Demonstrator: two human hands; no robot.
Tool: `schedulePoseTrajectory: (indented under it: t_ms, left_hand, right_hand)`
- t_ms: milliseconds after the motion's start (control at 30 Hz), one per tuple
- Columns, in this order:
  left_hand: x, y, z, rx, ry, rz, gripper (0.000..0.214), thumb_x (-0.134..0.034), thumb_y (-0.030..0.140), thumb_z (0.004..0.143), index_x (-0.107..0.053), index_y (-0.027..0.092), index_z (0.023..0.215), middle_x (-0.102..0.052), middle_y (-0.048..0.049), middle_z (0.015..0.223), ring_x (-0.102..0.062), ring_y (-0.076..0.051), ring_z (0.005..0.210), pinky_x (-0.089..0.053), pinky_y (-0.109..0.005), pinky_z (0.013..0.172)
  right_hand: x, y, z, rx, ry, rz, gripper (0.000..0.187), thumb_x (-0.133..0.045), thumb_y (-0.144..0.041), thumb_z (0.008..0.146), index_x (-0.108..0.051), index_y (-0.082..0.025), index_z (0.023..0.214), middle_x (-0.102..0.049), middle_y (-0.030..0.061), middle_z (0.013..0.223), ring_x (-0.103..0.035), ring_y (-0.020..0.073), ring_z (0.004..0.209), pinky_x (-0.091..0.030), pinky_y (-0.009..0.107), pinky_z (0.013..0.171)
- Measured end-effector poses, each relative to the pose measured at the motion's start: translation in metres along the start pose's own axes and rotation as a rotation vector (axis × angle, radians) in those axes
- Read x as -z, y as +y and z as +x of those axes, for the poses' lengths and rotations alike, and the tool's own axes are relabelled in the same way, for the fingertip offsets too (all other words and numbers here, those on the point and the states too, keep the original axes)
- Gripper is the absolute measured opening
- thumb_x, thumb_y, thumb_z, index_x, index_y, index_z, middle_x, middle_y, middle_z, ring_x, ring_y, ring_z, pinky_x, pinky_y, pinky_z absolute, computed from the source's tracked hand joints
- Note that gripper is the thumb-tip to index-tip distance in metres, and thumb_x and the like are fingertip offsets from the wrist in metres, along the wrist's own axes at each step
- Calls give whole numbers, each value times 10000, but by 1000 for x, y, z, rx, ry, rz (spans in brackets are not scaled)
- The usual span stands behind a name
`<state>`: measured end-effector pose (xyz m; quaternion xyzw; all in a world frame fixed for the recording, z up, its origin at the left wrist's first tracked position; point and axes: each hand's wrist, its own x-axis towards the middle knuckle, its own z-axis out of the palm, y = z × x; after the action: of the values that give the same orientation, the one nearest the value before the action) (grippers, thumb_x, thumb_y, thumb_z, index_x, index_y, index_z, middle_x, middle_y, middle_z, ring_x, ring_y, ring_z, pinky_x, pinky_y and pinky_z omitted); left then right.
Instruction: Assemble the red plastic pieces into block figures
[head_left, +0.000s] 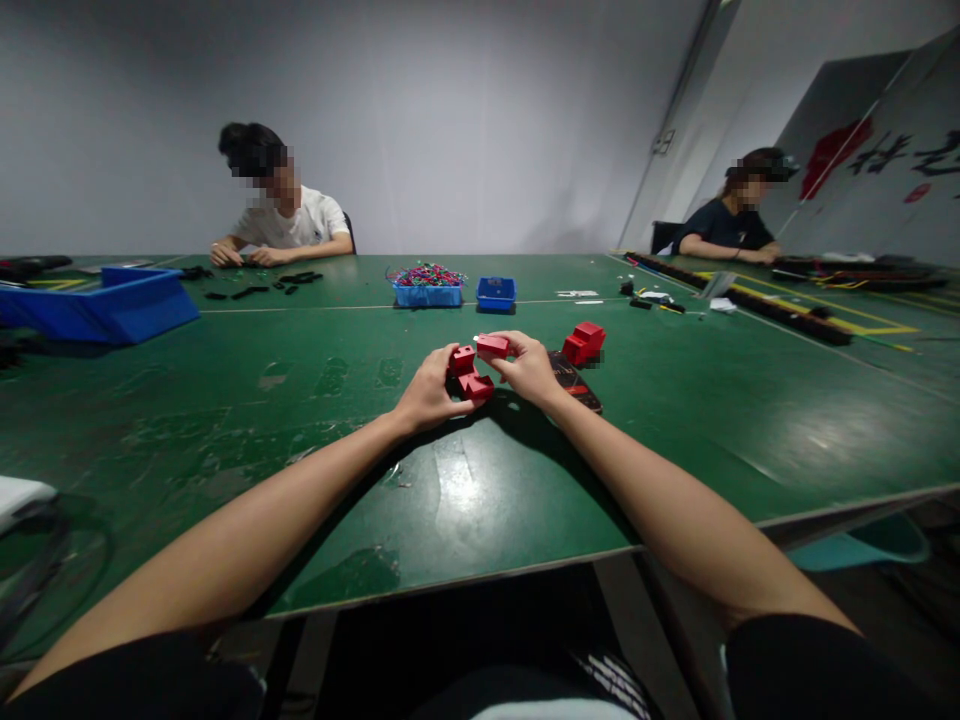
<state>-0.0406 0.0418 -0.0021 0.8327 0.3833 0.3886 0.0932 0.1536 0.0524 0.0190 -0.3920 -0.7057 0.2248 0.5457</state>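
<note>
In the middle of the view, my left hand (429, 392) is closed on a red stepped block (471, 378) with a notch in its near end. Close to it on the right, my right hand (529, 366) pinches a smaller red block (493, 346) with a small white spot at its left end. The two pieces are very near each other; whether they touch I cannot tell. Past my right wrist, another red stepped block (584, 343) stands at the far edge of a dark flat box (576, 382), which my forearm partly covers.
Across the green table (315, 480) are a blue bin of colourful small pieces (427, 294) and a small blue bin (496, 293). A large blue bin (142, 305) stands left. Two people sit opposite, one (300, 220) left near black parts, one (731, 225) right behind a long dark strip (750, 300).
</note>
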Motion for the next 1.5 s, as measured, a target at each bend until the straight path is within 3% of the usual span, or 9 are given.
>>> schedulePoseTrajectory:
  t_ms: [133,267,500,633,800,967,1233,1500]
  left_hand:
    - [0,-1,0,-7,1,6,855,-768,447,643,-390,142,1348,-530,-164,1294,-528,-302,1206,-427,-452,1055]
    - [0,0,0,5,0,7,855,-774,442,636,-389,169,1350,-535,-147,1286,-531,-301,1200,-435,-461,1044]
    - [0,0,0,9,-2,9,869,-774,443,637,-403,84,1336,-528,-195,1297,-520,-308,1215,-416,-437,1067]
    - [0,0,0,2,4,8,865,-768,450,642,-394,107,1343,-529,-177,1297,-526,-300,1210,-422,-442,1061]
    - [-1,-2,0,-1,5,-2,844,-766,460,644,-396,161,1341,-538,-149,1285,-534,-297,1200,-434,-457,1047]
    - [-2,-3,0,5,7,-10,873,-778,454,630,-390,156,1352,-536,-154,1288,-525,-306,1214,-429,-463,1051]
    - [-2,-2,0,-1,6,-7,859,-771,468,638,-398,141,1340,-533,-165,1298,-527,-300,1214,-419,-456,1062]
    - [-1,-2,-1,-3,-2,-1,866,-778,437,635,-384,154,1352,-525,-161,1308,-514,-303,1233,-410,-461,1071]
  right_hand:
    - [0,-6,-3,88,13,-148,259,-658,-290,774,-717,-200,1009,-714,57,955,-638,184,804,-514,296,718]
    - [1,-12,-4,125,39,-234,196,-687,-269,740,-745,-177,904,-691,52,838,-583,148,660,-472,267,624]
    - [2,-15,-4,115,19,-225,183,-697,-231,727,-760,-172,889,-649,38,796,-507,114,594,-422,260,592]
    - [0,-9,-1,-30,3,26,215,-724,-297,717,-730,-168,889,-664,22,779,-533,114,628,-428,250,603]
    - [1,-10,6,-441,-67,609,269,-761,-392,707,-648,-166,801,-610,-30,635,-454,54,480,-374,181,454]
    - [6,-16,11,-707,37,867,203,-640,-295,868,-584,-149,738,-567,-40,545,-398,26,378,-362,139,383]
    - [6,-23,11,-786,13,898,265,-467,-251,974,-579,-145,759,-571,-30,522,-426,39,354,-344,136,343]
    - [8,-24,9,-732,-19,875,256,-609,-408,887,-591,-171,790,-613,-28,571,-529,62,429,-387,150,383]
